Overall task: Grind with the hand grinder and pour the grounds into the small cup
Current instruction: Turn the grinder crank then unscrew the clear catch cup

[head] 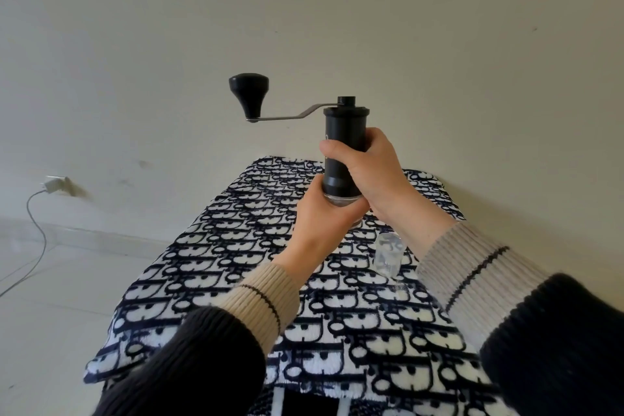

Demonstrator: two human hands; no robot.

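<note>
A black hand grinder (344, 132) stands upright in the air above the table. Its metal crank arm points left and ends in a black knob (249, 93) that nothing touches. My right hand (371, 172) grips the grinder's black body. My left hand (324, 216) grips the clear catch jar at the grinder's bottom, which it mostly hides. A small clear glass cup (388, 255) stands on the cloth, below and right of the grinder, between my forearms.
A blue-and-white patterned cloth (216, 263) covers the table. A pale wall rises behind it. At the left, a wall socket with a charger (55, 184) has a cable trailing down to the pale floor.
</note>
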